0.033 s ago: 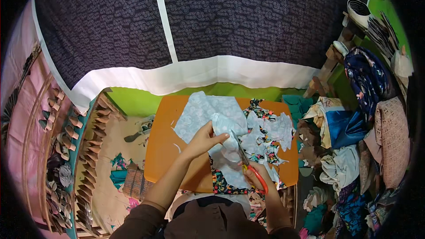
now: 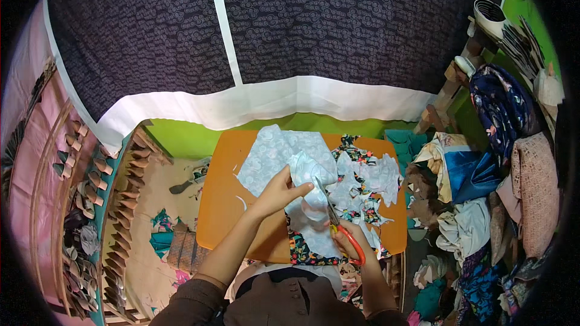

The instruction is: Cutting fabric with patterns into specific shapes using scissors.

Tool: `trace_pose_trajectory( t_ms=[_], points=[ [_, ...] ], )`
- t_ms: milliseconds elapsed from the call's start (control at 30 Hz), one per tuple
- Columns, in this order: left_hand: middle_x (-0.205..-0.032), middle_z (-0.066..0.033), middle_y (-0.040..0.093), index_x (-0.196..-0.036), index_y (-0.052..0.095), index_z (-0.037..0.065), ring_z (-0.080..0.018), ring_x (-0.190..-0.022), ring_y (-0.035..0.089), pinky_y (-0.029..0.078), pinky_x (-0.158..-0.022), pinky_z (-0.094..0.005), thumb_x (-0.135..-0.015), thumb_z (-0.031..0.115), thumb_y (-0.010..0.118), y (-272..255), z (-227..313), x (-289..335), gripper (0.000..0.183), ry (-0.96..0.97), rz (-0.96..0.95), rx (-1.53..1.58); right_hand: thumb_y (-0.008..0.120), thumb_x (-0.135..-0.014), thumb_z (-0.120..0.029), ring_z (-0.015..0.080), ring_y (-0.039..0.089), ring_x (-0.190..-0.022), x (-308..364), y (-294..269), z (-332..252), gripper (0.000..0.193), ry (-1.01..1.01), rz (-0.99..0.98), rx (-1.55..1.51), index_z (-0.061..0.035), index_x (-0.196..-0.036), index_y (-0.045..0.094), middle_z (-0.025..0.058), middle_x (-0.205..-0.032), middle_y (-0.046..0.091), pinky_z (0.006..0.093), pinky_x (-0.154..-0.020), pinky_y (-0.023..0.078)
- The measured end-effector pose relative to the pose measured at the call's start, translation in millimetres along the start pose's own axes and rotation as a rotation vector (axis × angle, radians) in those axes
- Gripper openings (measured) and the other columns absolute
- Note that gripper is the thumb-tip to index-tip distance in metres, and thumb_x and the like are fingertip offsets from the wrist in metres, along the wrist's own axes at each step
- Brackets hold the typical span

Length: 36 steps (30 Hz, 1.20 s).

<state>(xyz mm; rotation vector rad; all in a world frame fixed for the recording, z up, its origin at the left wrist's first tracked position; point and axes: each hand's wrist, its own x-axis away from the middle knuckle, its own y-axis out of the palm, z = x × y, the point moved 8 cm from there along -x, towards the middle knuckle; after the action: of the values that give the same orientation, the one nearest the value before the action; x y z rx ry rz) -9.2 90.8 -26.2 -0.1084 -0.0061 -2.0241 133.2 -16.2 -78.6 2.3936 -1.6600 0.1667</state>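
My left hand (image 2: 283, 193) pinches a pale blue-white piece of fabric (image 2: 312, 168), thumb on top, over the middle of an orange table (image 2: 223, 211). Closed round the red handles of a pair of scissors (image 2: 333, 220), my right hand (image 2: 355, 242) is just to its right. The blades point up and away, against the right edge of the held piece. Beneath lies a larger pale patterned fabric (image 2: 263, 151). Irregular pale cut pieces (image 2: 379, 176) with black floral undersides are heaped on the right of the table. More black floral fabric (image 2: 314, 255) shows at the near edge.
Wooden shoe lasts (image 2: 124, 211) line racks at the left. Piled fabrics (image 2: 471, 223) and a blue cloth (image 2: 474, 175) crowd the right side. A dark patterned curtain (image 2: 362, 30) with a white border hangs beyond the table. Scraps (image 2: 162, 241) lie on the floor at left.
The held fabric has shifted very slightly at its upper edge. Both hands and the scissors stay in nearly the same place.
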Motion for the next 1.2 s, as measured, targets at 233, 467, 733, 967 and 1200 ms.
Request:
trace_pose_trajectory(
  t_ms=[233,467,733,967,1200],
  points=[
    [-0.109,-0.0073,0.048,-0.125,0.026,-0.001,-0.0136,-0.098,0.048,0.041,-0.081,-0.0276,-0.074,0.010,0.064,15.0,9.9,1.3,0.065,0.082,-0.069,0.198,0.052,-0.074,-0.055,0.0031,0.031,-0.055,-7.8,10.4,1.5,0.067,-0.060,-0.075,-0.153,-0.0047,-0.114,0.035,-0.0030,-0.075,0.035,0.0144,-0.046,0.026],
    [-0.112,-0.0086,0.045,-0.127,0.021,-0.001,-0.0153,-0.102,0.046,0.040,-0.084,-0.0291,-0.073,0.010,0.065,15.3,-0.2,1.4,0.071,0.024,-0.088,0.134,0.048,-0.082,-0.046,0.0020,0.033,-0.051,-4.4,12.0,-1.8,0.053,-0.053,-0.100,-0.261,-0.0023,-0.111,0.042,-0.0034,-0.071,0.037,0.0153,-0.042,0.025],
    [-0.105,-0.0050,0.049,-0.122,0.030,0.001,-0.0111,-0.088,0.051,0.044,-0.075,-0.0263,-0.071,0.012,0.068,13.1,-4.6,0.8,0.065,-0.038,-0.058,0.097,0.046,-0.078,-0.056,0.0019,0.031,-0.052,1.5,9.6,3.5,0.062,0.094,-0.063,-0.175,-0.0019,-0.108,0.042,-0.0040,-0.068,0.035,0.0139,-0.043,0.024],
    [-0.112,-0.0064,0.045,-0.128,0.023,0.001,-0.0148,-0.103,0.044,0.038,-0.086,-0.0298,-0.070,0.010,0.069,29.8,-13.8,1.4,0.074,0.040,-0.177,0.045,0.044,-0.077,-0.059,0.0053,0.032,-0.060,-4.1,14.9,16.5,0.065,-0.034,-0.111,-0.215,-0.0038,-0.109,0.034,-0.0010,-0.077,0.034,0.0169,-0.050,0.029],
    [-0.115,-0.0073,0.043,-0.128,0.021,0.001,-0.0155,-0.107,0.041,0.036,-0.090,-0.0309,-0.069,0.011,0.069,34.1,-8.7,2.6,0.078,-0.038,-0.189,0.135,0.044,-0.082,-0.050,0.0042,0.030,-0.058,-7.5,21.1,14.2,0.051,-0.083,-0.138,-0.401,-0.0068,-0.107,0.036,0.0000,-0.077,0.037,0.0154,-0.048,0.028]
  ],
)
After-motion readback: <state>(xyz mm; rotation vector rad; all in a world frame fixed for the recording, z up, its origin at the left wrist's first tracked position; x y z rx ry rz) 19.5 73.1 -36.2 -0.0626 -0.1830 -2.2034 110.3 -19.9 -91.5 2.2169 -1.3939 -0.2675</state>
